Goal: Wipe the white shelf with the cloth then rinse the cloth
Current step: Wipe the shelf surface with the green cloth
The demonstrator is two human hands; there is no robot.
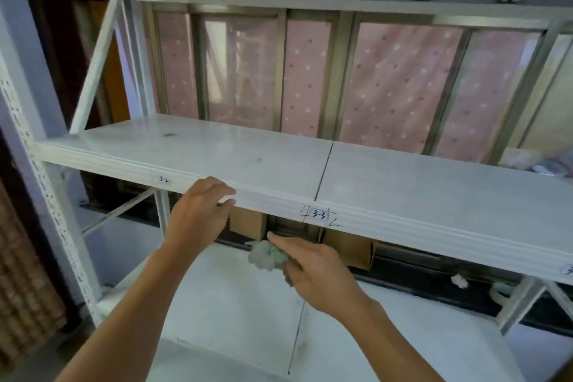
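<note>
The white shelf [403, 189] runs across the middle of the view, with dark smudges on its left half and labels 3-2 and 3-3 on its front lip. My left hand [198, 214] rests on that front lip, fingers curled over the edge near the 3-2 label. Just below the shelf, my right hand [313, 270] grips a crumpled pale green cloth [263, 254], which bunches out to the left of my fingers.
A lower white shelf [235, 313] lies beneath my arms, with brown cardboard boxes [248, 222] at its back. A white upright post [37, 121] with punched holes stands at the left. Behind is a window with a pink dotted curtain [400, 84]. Some bundled items [539, 164] sit at the shelf's far right.
</note>
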